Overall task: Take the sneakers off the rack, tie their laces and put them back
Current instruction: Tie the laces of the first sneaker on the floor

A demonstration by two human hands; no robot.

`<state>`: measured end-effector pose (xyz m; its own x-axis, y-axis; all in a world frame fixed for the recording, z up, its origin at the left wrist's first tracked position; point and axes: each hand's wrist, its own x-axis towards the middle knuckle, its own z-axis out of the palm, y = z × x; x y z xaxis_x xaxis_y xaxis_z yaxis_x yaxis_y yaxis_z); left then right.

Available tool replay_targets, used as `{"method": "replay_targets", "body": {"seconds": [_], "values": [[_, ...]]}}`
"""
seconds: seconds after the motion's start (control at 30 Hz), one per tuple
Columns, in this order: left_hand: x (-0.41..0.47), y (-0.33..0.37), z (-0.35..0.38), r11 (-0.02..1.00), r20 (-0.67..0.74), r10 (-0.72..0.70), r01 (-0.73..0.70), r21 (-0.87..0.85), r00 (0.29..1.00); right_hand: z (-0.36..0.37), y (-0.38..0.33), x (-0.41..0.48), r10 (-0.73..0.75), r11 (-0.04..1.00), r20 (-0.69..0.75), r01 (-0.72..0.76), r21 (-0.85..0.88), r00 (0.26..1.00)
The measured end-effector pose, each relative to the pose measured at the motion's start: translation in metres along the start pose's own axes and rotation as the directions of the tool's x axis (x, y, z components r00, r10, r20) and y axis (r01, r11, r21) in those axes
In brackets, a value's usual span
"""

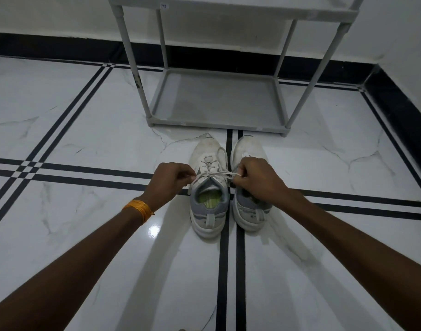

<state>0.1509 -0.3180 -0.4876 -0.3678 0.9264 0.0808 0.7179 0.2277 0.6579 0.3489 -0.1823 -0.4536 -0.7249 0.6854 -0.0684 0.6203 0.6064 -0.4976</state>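
Two white and grey sneakers stand side by side on the floor, toes pointing at the rack. The left sneaker [209, 199] has a green insole showing. Its white lace [216, 175] is stretched sideways across the shoe's opening. My left hand [169, 180] pinches one end of that lace at the shoe's left side. My right hand [257, 179] pinches the other end and covers the tongue of the right sneaker [249, 213]. The grey shoe rack [214, 101] stands just beyond the sneakers, its bottom shelf bare.
The floor is white marble tile with black inlaid stripes [231, 271]. A black skirting [61, 47] runs along the white wall behind the rack and down the right side. An orange thread band [139, 209] is on my left wrist.
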Motion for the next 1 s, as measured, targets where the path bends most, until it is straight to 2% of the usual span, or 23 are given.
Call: {"method": "replay_targets", "body": {"seconds": [0.1, 0.17, 0.23, 0.3, 0.37, 0.43, 0.47, 0.63, 0.7, 0.77, 0.8, 0.83, 0.9, 0.93, 1.0], "values": [[0.000, -0.003, 0.000, 0.987, -0.042, -0.110, 0.104, -0.126, 0.993, 0.005, -0.003, 0.002, 0.058, 0.995, -0.100, -0.049, 0.089, 0.993], [0.002, -0.002, 0.000, 0.910, -0.024, -0.250, 0.226, -0.347, 0.968, 0.009, -0.005, 0.003, 0.098, 0.984, -0.151, -0.073, 0.164, 0.984], [0.002, -0.001, 0.002, 0.846, -0.018, -0.315, 0.272, -0.459, 0.949, 0.010, -0.005, 0.003, 0.138, 0.973, -0.171, -0.101, 0.206, 0.976], [0.002, 0.001, 0.002, 0.925, -0.060, -0.225, 0.194, -0.328, 0.972, 0.011, -0.005, 0.004, 0.148, 0.971, -0.171, -0.110, 0.211, 0.974], [0.000, 0.002, 0.001, 0.995, -0.074, -0.060, 0.053, -0.089, 0.995, 0.012, -0.004, 0.006, 0.136, 0.978, -0.174, -0.104, 0.183, 0.975], [0.000, 0.003, 0.003, 0.998, -0.064, 0.021, -0.018, 0.054, 0.998, 0.012, -0.002, 0.006, 0.115, 0.986, -0.179, -0.090, 0.142, 0.977], [0.000, 0.004, 0.005, 0.997, -0.073, 0.009, -0.003, 0.077, 0.997, 0.012, -0.001, 0.006, 0.102, 0.989, -0.179, -0.081, 0.120, 0.978], [0.005, 0.011, 0.012, 0.973, -0.150, -0.228, 0.230, -0.004, 0.962, 0.015, 0.001, 0.005, 0.049, 0.999, -0.164, -0.049, 0.004, 0.985], [0.004, 0.009, 0.013, 0.966, -0.161, -0.259, 0.251, -0.065, 0.953, 0.015, 0.002, 0.005, 0.036, 0.998, -0.174, -0.045, -0.048, 0.984], [0.002, 0.007, 0.009, 0.965, -0.110, -0.246, 0.233, -0.120, 0.963, 0.013, 0.002, 0.005, 0.032, 0.994, -0.173, -0.049, -0.095, 0.984], [0.000, 0.007, 0.005, 0.978, -0.051, -0.197, 0.193, -0.081, 0.979, 0.013, 0.002, 0.005, 0.031, 0.992, -0.166, -0.052, -0.119, 0.986], [-0.002, 0.004, 0.000, 0.991, 0.017, -0.120, 0.119, 0.063, 0.993, 0.012, 0.002, 0.005, 0.034, 0.989, -0.158, -0.056, -0.137, 0.987], [-0.003, -0.004, -0.006, 0.922, 0.147, 0.054, -0.105, 0.372, 0.988, 0.012, 0.002, 0.007, 0.039, 0.985, -0.151, -0.064, -0.161, 0.988], [-0.003, -0.007, -0.008, 0.880, 0.154, 0.110, -0.169, 0.444, 0.982, 0.012, 0.001, 0.007, 0.036, 0.983, -0.155, -0.063, -0.175, 0.987], [-0.003, -0.006, -0.006, 0.873, 0.076, 0.147, -0.166, 0.460, 0.986, 0.012, 0.000, 0.007, 0.019, 0.977, -0.167, -0.053, -0.205, 0.986]]}}
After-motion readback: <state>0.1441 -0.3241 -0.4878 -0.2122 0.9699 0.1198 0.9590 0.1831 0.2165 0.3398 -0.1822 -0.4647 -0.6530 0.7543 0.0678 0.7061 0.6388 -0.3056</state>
